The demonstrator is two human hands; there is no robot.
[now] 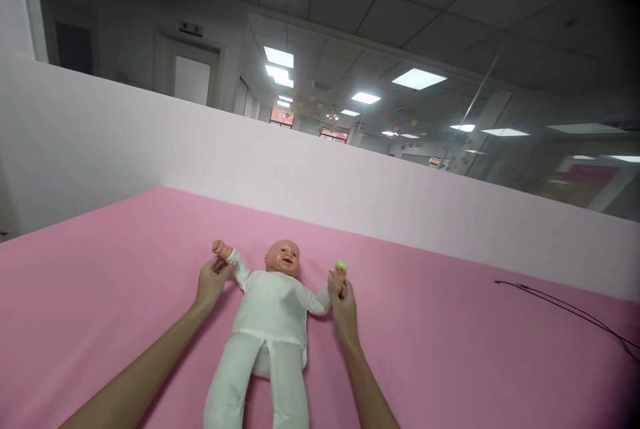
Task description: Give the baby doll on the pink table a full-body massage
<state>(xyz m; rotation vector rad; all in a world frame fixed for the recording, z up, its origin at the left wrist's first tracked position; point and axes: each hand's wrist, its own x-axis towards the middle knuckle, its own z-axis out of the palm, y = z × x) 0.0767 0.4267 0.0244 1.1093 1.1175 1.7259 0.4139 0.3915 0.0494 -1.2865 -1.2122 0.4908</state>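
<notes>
A baby doll with a bare head and a white cloth body lies face up on the pink surface, its arms spread and raised. My left hand is closed around the doll's wrist on the left side of the view. My right hand grips the doll's other hand, on the right side. A small light-green round thing shows just above that doll hand; what it is attached to is hidden.
A thin black cable lies on the pink surface at the far right. Behind the surface stands a low white wall with glass above it. Beyond the glass are ceiling lights and a door.
</notes>
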